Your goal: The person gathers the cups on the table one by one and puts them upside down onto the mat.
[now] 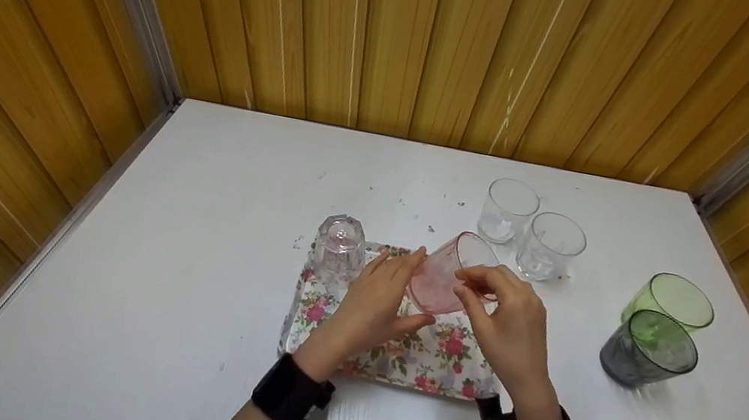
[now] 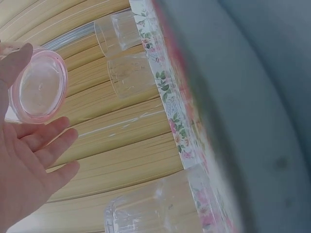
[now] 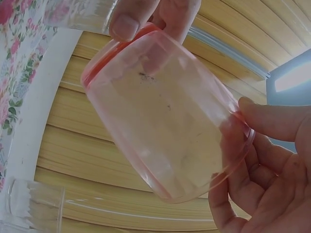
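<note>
A pink glass (image 1: 437, 281) is held tilted above the floral tray (image 1: 385, 371), its mouth toward the upper right. My right hand (image 1: 511, 324) pinches its rim between thumb and fingers; the right wrist view shows this grip on the pink glass (image 3: 165, 116) closely. At the base, my left hand (image 1: 369, 308) touches the glass with mostly straight, spread fingers, the thumb apart from them. In the left wrist view the round base of the pink glass (image 2: 41, 87) faces the left hand (image 2: 29, 170). A clear faceted glass (image 1: 339, 250) stands upside down on the tray's left part.
Two clear glasses, one farther back (image 1: 508, 213) and one nearer (image 1: 551, 247), stand upright beyond the tray. On the right are a green glass (image 1: 670, 297) and a dark grey glass (image 1: 647, 354), close together. Wood-patterned walls (image 1: 403, 40) enclose the white table (image 1: 207, 212).
</note>
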The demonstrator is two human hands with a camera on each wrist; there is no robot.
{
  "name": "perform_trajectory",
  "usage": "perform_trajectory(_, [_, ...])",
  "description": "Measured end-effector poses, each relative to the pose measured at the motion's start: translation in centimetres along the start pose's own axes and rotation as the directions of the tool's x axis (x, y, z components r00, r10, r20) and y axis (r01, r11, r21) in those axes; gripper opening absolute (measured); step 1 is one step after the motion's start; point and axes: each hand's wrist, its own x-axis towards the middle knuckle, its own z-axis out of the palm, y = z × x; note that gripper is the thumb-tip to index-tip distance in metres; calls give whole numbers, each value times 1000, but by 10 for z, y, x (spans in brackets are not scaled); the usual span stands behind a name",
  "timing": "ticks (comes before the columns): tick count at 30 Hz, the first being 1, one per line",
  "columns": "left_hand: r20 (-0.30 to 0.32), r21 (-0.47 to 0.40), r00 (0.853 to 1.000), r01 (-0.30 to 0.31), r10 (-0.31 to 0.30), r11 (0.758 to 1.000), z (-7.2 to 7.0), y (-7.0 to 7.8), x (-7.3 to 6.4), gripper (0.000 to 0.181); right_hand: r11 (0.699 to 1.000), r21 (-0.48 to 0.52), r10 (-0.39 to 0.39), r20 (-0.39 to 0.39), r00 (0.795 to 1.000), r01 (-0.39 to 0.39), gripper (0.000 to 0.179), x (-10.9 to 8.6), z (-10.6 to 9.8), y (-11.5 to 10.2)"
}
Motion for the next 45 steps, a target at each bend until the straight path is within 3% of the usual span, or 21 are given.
perform_trajectory(15, [28,-50,997,67,-65,997,0,1,0,95,998,38,-43,-46,998,45,15,-3,8,-7])
perform_trajectory(22, [-1,-67,999,53,-53,996,2,0,-1,97,997,47,-54,-51,997,56,15,-3,8,-9])
perform_trajectory(31, [-48,-46,998,25,-27,999,1,-1,-1,86,997,61,-52,-50,997,55,14,-3,8,-8])
perform_trajectory(45, [-29,-56,998,51,-52,997,-6,0,1,84,997,68,-38,-41,998,40,14,-2,6,-4])
